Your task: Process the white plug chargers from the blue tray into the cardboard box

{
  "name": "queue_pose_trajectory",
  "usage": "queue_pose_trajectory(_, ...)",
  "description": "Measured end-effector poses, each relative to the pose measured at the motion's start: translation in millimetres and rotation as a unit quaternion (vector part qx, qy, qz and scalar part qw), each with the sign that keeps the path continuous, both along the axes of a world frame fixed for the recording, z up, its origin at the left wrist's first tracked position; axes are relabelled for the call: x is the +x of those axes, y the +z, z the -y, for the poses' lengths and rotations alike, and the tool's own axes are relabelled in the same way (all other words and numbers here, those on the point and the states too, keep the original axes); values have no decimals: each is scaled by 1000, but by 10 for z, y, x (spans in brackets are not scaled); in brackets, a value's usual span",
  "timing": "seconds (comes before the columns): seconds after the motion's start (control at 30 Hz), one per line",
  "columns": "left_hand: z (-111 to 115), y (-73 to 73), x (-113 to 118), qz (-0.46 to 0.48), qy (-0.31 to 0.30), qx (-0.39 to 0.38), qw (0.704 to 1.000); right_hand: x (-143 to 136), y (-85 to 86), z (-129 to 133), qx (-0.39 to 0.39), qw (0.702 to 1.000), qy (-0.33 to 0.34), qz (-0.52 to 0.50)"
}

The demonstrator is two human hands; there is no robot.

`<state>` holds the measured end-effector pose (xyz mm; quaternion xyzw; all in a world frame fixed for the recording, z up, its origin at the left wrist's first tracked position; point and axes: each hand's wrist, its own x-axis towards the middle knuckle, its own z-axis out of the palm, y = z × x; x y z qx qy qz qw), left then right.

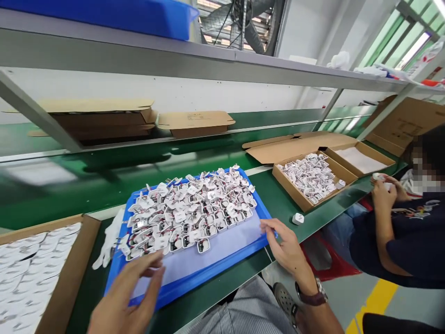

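Note:
A blue tray [194, 284] lined with a pale sheet is heaped with small white plastic housings [181, 216], their wires and dark inner parts partly showing. My left hand [127, 294] hovers at the tray's near left, thumb and fingers apart, with nothing seen in it. Over the tray's right edge is my right hand [285, 248], fingers loosely curved and parted, also holding nothing visible. One opened housing [203, 245] lies at the front of the heap, between the hands. A single closed white unit [298, 219] rests on the green bench beyond my right hand.
At left, a cardboard box [81, 241] holds rows of white pieces beside a white glove [108, 239]. Another carton [295, 195] of housings stands at right, near a seated co-worker [389, 232] holding a white piece. A shelf [215, 58] spans overhead.

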<state>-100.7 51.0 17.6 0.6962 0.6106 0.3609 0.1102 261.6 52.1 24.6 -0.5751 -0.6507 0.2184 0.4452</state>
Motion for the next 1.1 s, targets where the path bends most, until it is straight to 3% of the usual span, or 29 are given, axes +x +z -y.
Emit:
queue_pose_trajectory(0.13,-153,-83,359,-73,-69,-34,994,-27,1,-124,-29,997,13,64)
queue_pose_trajectory(0.3,-287,-46,776,-174,-41,-163,970,-375,-20,-170,-54,990,99,90)
queue_pose_trajectory(0.43,-274,-49,908,-219,-7,-188,957,-618,-15,-127,-87,981,147,93)
queue_pose_trajectory(0.5,-220,-103,908,-194,-12,-134,972,-704,-3,-96,-99,979,155,88)
queue_pose_trajectory(0.57,-150,-161,896,-138,-31,-32,989,-772,0,-71,-128,977,168,38)
queue_pose_trajectory(0.63,-85,-189,902,-77,-51,69,993,-824,-14,-64,-170,965,183,-75)
queue_pose_trajectory(0.7,-44,-171,942,-27,-63,124,990,-862,-44,-80,-196,945,184,-189)
queue_pose_trajectory(0.87,-59,-44,1113,77,-77,144,984,-891,-88,-196,-169,935,151,-274)
queue_pose_trajectory(1.1,-149,9,1246,121,-128,206,962,-889,22,-273,-115,937,120,-309)
